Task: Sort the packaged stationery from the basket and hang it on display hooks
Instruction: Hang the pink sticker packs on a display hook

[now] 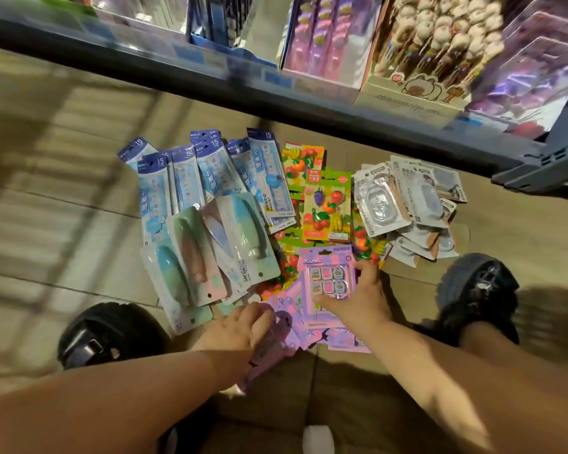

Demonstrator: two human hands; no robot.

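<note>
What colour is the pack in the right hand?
Purple with pink, the pack in the right hand; head view. The left hand grips similar packs.

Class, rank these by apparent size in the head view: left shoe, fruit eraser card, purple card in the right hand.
1. left shoe.
2. fruit eraser card and purple card: alike; the purple card, held by the right hand, is nearer the camera, so unranked.

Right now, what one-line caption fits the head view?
Right hand holds a purple pack, left hand grips a purple stack, near ruler packs and fruit packs on the floor.
</note>
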